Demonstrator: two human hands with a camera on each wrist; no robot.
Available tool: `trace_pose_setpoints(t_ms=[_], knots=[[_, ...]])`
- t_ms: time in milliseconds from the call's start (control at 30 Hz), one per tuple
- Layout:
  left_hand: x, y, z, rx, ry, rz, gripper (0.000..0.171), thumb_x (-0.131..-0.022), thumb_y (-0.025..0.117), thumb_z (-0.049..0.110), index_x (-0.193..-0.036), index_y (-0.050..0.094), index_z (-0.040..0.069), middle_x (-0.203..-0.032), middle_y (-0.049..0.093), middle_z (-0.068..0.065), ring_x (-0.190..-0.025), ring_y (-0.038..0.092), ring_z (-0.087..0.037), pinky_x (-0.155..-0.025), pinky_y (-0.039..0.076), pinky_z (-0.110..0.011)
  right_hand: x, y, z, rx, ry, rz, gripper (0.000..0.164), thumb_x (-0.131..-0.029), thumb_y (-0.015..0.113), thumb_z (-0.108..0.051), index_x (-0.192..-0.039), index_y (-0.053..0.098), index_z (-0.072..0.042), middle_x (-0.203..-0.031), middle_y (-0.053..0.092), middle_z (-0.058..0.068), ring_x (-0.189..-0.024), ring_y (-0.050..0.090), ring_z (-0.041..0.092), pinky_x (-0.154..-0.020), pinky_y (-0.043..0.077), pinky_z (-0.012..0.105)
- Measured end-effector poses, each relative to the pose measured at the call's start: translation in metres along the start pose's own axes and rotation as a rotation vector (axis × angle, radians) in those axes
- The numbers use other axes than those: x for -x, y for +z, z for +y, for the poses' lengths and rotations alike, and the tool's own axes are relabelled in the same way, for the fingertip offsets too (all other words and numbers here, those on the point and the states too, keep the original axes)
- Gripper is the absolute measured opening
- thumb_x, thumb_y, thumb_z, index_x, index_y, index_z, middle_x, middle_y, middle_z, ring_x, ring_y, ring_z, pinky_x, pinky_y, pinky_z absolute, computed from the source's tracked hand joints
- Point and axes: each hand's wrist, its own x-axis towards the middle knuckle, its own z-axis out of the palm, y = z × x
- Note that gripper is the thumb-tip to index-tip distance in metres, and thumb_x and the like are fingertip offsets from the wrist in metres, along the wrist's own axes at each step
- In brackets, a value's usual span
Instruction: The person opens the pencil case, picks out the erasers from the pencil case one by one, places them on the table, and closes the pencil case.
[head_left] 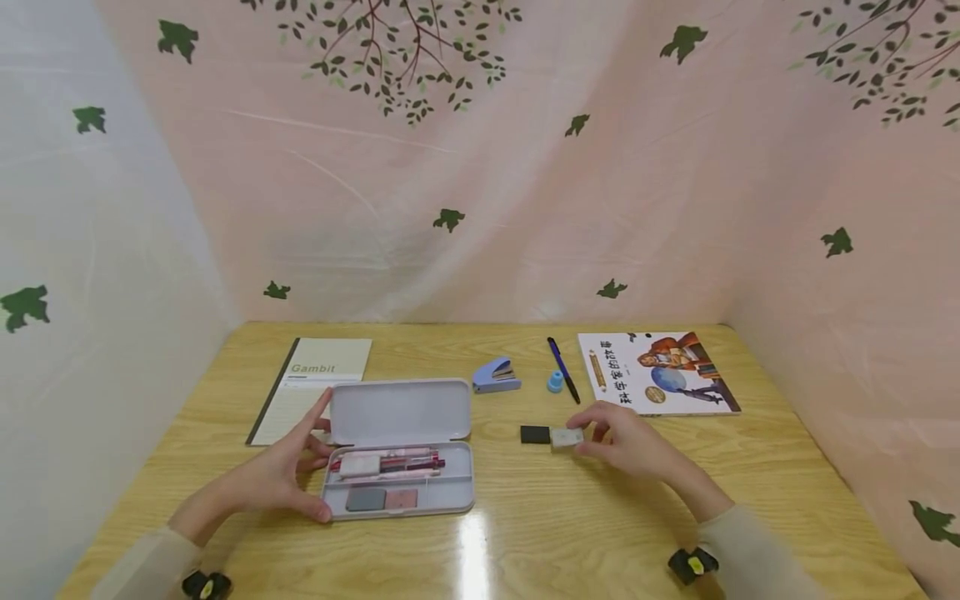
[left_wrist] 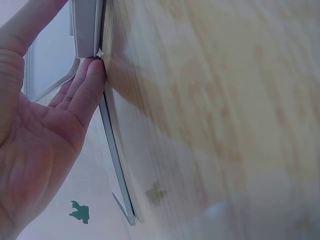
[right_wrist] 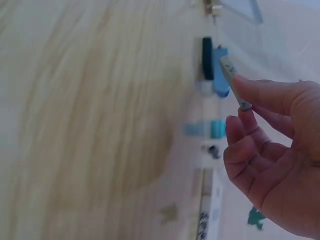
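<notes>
Right wrist view, grip (right_wrist: 280, 165) pinching pale block (right_wrist: 229, 72), stapler (right_wrist: 219, 76) partly hidden

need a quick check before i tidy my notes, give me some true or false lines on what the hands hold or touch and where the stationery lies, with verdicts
1. The left hand touches the pencil case. True.
2. The pencil case is closed. False: its lid is open.
3. The right hand pinches a pale gray block. True.
4. The black block lies inside the pencil case. False: it is on the table, outside the case.
5. The blue stapler rests on the illustrated book. False: it is on the table, apart from the book.
</notes>
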Motion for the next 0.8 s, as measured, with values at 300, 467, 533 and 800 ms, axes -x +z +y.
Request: trace_pose_setpoints(t_ms=[300,467,533,800], knots=[[0.002,0.005,0.002,0.001,-0.014,0.012,0.144,-0.07,0.095,0.024,-0.161,-0.017,0.031,-0.147,0.028,-0.025,-0.118,0.052,-0.033,-0.106,0.048,-0.043,0.001,-0.003,0.025,-0.007,0.082,-0.012,0.028,-0.092,0.076,-0.015,-0.119,0.072,-0.008,-0.102,0.066,-0.002,-0.083,0.057,0.012,-0.066,0.052,0.024],[0.001,0.005,0.002,0.002,-0.017,0.012,0.145,-0.07,0.096,0.025,-0.161,-0.017,0.031,-0.146,0.027,-0.024,-0.118,0.052,-0.033,-0.106,0.048,-0.042,-0.001,-0.002,0.028,-0.008,0.088,-0.016,0.029,-0.091,0.077,-0.015,-0.119,0.072,-0.007,-0.102,0.066,-0.001,-0.081,0.054,0.012,-0.064,0.049,0.023],[0.001,0.005,0.001,0.0,-0.018,0.012,0.144,-0.07,0.095,0.025,-0.161,-0.017,0.031,-0.146,0.028,-0.024,-0.118,0.052,-0.033,-0.106,0.048,-0.042,-0.002,-0.002,0.029,-0.002,0.085,-0.022,0.03,-0.091,0.078,-0.016,-0.119,0.072,-0.007,-0.102,0.066,-0.001,-0.08,0.052,0.011,-0.063,0.048,0.023],[0.002,0.005,0.002,0.009,-0.02,0.012,0.143,-0.071,0.095,0.024,-0.161,-0.016,0.031,-0.146,0.028,-0.024,-0.119,0.051,-0.034,-0.106,0.048,-0.043,-0.003,-0.002,0.029,-0.004,0.066,-0.025,0.032,-0.091,0.078,-0.016,-0.121,0.071,-0.005,-0.103,0.066,-0.001,-0.076,0.05,0.012,-0.061,0.046,0.023]])
